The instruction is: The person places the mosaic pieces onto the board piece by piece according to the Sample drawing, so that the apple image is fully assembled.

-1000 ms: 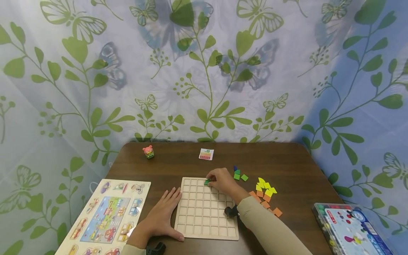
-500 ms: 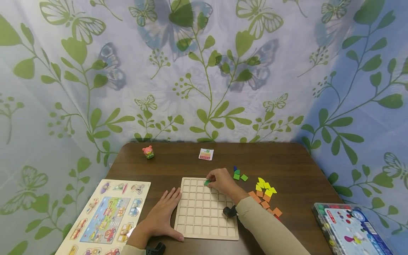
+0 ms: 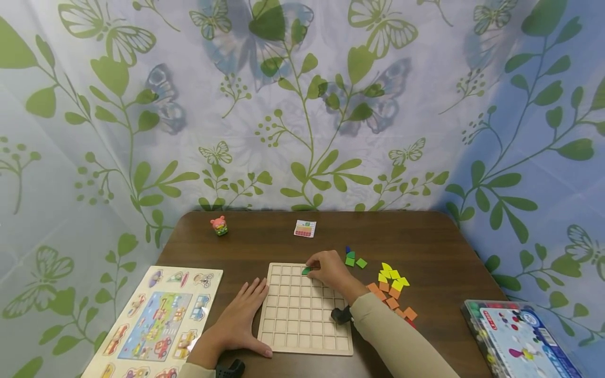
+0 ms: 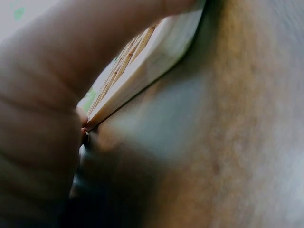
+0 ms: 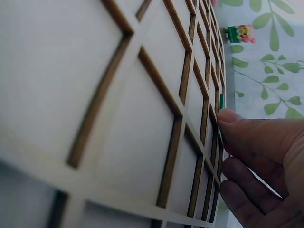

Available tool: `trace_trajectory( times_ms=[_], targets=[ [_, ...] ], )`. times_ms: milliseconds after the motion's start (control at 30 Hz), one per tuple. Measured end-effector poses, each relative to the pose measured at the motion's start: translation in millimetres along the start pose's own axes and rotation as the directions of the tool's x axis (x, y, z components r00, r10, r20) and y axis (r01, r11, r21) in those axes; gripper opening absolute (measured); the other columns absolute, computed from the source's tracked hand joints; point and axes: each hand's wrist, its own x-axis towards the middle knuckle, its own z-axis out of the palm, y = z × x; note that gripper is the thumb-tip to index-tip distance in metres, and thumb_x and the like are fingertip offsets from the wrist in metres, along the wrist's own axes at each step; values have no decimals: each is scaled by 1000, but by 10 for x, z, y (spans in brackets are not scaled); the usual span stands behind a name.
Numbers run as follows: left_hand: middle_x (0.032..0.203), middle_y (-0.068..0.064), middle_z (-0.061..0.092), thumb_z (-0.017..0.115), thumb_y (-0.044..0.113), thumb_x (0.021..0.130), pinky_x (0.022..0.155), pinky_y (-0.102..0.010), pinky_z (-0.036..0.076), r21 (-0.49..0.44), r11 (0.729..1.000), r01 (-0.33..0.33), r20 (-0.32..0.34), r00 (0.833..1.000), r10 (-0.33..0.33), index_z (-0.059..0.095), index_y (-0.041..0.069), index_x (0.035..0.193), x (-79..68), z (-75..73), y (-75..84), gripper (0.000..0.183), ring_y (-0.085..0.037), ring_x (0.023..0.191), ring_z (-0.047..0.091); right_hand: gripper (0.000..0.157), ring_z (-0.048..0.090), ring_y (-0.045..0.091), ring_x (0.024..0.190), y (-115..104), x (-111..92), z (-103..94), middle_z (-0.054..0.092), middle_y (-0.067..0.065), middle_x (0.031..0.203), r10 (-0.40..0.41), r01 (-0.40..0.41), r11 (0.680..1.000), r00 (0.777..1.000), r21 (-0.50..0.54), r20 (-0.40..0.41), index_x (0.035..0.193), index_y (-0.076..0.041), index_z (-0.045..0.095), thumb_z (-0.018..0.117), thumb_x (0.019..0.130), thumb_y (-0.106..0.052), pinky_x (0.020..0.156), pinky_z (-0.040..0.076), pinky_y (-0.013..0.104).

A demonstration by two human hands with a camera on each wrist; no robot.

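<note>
A square wooden grid board point(image 3: 306, 315) lies on the brown table. My left hand point(image 3: 240, 321) rests along its left side, fingers straight and spread, the thumb at the near left corner. In the left wrist view, the thumb crosses in front of the board's edge point(image 4: 137, 78). My right hand point(image 3: 328, 269) reaches over the far part of the grid and pinches a small green tile point(image 3: 306, 271) between thumb and fingers. From the right wrist, the same green tile point(image 5: 222, 101) shows as a thin edge at the fingertips, right at the far grid cells.
Green tiles point(image 3: 350, 261), yellow tiles point(image 3: 389, 272) and orange tiles point(image 3: 392, 303) lie right of the board. A picture puzzle point(image 3: 158, 320) is at left, a plastic case point(image 3: 515, 336) at right. Farther back are a small figurine point(image 3: 219, 226) and a printed card point(image 3: 304, 229).
</note>
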Motion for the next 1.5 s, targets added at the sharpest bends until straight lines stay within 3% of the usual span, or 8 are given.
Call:
trace_trajectory(
  times_ms=[233, 500, 700, 933, 1100, 1300, 1500],
  targets=[
    [173, -16, 19, 74, 94, 58, 126, -54, 12, -5, 1000, -5, -4, 1000, 5, 26, -1, 165, -11, 2, -10, 151, -36, 158, 14, 25, 70, 20, 104, 0, -44, -71, 75, 1, 111, 9, -10, 999, 1000, 32, 15, 114, -8, 80, 86, 90, -12, 86, 60, 37],
    [173, -16, 19, 74, 94, 58, 126, -55, 13, -5, 1000, -8, -6, 1000, 8, 27, -1, 165, 3, -4, -15, 151, -36, 158, 14, 23, 68, 25, 104, 148, -26, -283, 73, 1, 110, 34, -36, 999, 996, -21, -78, 114, -9, 79, 85, 92, -11, 88, 59, 42],
    [172, -18, 20, 76, 93, 59, 125, -56, 13, -10, 1000, -7, -3, 1000, 7, 27, -2, 165, 7, -28, 3, 150, -38, 157, 15, 30, 66, 27, 106, 351, -59, -509, 72, 3, 114, 90, -96, 994, 988, -46, -126, 120, -7, 77, 85, 91, -13, 89, 58, 45],
    [172, -19, 21, 76, 92, 59, 124, -59, 17, -12, 1000, -16, -15, 1000, 16, 29, -3, 164, -1, -15, 4, 149, -40, 157, 17, 33, 66, 33, 108, 666, -163, -756, 70, 10, 117, 97, -110, 990, 985, -90, -145, 120, -3, 76, 86, 91, -15, 90, 58, 50],
    [171, -21, 23, 77, 91, 59, 123, -61, 18, -13, 999, -30, -21, 999, 30, 30, -4, 163, -3, -14, 13, 148, -41, 156, 18, 25, 64, 35, 108, 842, -261, -876, 68, 10, 114, 82, -97, 987, 989, -128, -120, 109, -5, 78, 89, 88, -15, 91, 56, 54],
    [172, -18, 20, 76, 93, 58, 125, -56, 13, -16, 1000, -6, -4, 1000, 6, 28, -2, 165, -1, -8, 8, 151, -38, 158, 15, 20, 60, 31, 103, 940, -341, -940, 63, 5, 108, 1, -3, 975, 1000, -220, -9, 101, -10, 76, 90, 87, -16, 90, 54, 53],
    [173, -16, 19, 76, 94, 57, 126, -53, 10, -18, 1000, -3, -3, 1000, 2, 28, -1, 165, -4, 9, -12, 151, -36, 158, 13, 17, 60, 26, 97, 949, -377, -928, 60, 2, 106, 36, -29, 979, 999, -201, 33, 103, -10, 75, 86, 90, -10, 85, 56, 46]
  ],
)
